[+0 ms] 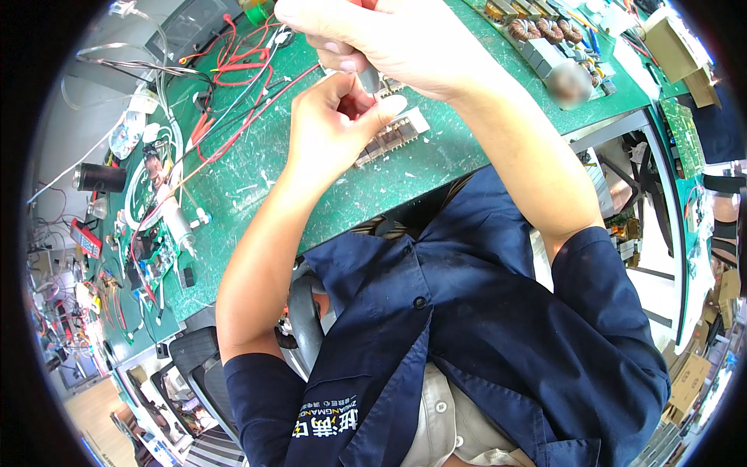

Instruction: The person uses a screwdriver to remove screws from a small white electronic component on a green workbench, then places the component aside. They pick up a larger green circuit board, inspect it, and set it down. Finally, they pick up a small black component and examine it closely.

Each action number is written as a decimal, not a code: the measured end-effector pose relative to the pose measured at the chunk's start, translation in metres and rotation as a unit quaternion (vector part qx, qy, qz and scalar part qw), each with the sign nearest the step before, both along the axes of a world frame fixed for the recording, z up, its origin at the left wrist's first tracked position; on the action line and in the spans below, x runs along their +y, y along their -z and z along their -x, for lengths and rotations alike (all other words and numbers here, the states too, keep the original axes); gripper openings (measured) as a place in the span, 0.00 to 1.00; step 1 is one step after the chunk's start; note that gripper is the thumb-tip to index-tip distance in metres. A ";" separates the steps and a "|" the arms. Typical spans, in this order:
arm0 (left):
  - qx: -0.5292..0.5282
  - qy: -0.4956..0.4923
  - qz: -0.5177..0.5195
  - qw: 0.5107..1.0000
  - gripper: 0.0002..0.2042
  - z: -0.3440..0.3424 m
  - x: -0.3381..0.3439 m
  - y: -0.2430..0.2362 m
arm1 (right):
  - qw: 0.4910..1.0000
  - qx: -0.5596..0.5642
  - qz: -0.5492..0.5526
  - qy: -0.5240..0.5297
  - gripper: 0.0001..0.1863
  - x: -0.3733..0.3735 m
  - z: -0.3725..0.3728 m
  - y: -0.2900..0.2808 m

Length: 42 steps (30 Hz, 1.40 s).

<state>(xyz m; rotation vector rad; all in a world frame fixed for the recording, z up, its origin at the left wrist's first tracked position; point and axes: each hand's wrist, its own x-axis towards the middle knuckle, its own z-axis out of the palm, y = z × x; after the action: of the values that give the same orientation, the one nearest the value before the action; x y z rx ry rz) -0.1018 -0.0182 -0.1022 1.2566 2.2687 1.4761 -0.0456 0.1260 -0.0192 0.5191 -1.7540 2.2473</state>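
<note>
My right hand [389, 43] is closed round an upright tool with a grey lower part [369, 79], its upper end mostly hidden by my fingers. Directly below it, my left hand [327, 128] has its fingers curled in a pinch at the tool's lower end; what they hold is hidden. A white oval piece [394, 103] shows beside my left thumb. Under and around those fingers lies a small assembly with rows of components and pins [389, 138] on the green bench mat [257, 194].
Red and black leads [233, 66] and pale cables [167, 175] cover the bench's left side, near a black cylinder [99, 177]. A board with copper coils [548, 35] lies at the back right, near cardboard boxes [673, 47]. The bench's front edge runs just beyond my lap.
</note>
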 end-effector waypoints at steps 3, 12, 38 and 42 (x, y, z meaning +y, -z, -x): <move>-0.069 0.055 0.017 0.996 0.12 0.001 -0.004 -0.003 | 0.999 -0.008 0.014 -0.028 0.15 0.005 0.003 0.003; -0.080 0.026 -0.055 0.995 0.10 -0.001 0.003 0.008 | 1.000 -0.016 -0.022 0.010 0.14 0.003 -0.008 -0.003; 0.153 0.084 0.089 0.981 0.12 -0.006 -0.003 -0.010 | 0.999 -0.009 0.029 0.021 0.11 0.012 -0.004 0.018; 0.092 0.125 0.107 0.982 0.12 -0.001 -0.003 -0.007 | 0.993 0.020 0.109 0.033 0.11 0.022 -0.006 0.006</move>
<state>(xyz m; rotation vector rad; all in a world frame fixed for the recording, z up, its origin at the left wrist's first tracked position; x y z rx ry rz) -0.1005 -0.0213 -0.0953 1.5957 2.2044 1.0405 -0.0400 0.1485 -0.0250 0.4484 -1.4621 2.3264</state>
